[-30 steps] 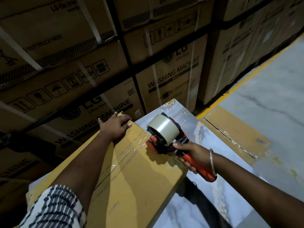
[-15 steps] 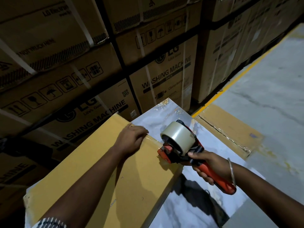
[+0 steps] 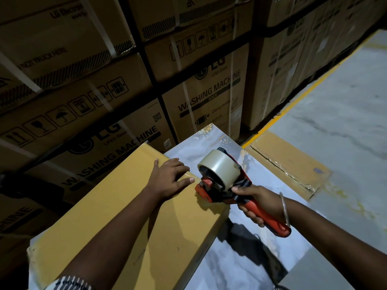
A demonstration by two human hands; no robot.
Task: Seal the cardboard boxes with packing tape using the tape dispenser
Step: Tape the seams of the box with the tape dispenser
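Observation:
A long yellow-brown cardboard box (image 3: pixel 117 216) lies on a pale marble-patterned table (image 3: pixel 261 258) in front of me. My left hand (image 3: pixel 169 177) rests flat, fingers spread, on the box's top near its far right corner. My right hand (image 3: pixel 256 203) grips the red handle of a tape dispenser (image 3: pixel 222 183) that carries a roll of clear tape. The dispenser's red front end touches the box's right edge just beside my left fingertips.
Stacked washing-machine cartons (image 3: pixel 201 97) with white straps form a wall right behind the table. A second flat cardboard box (image 3: pixel 291 164) with a taped seam lies on the floor to the right. Grey floor with a yellow line (image 3: pixel 303 93) stretches away on the right.
My left hand slid from the box's far end to its right corner. The dispenser moved right and forward along the box to the right edge. The view shifted slightly.

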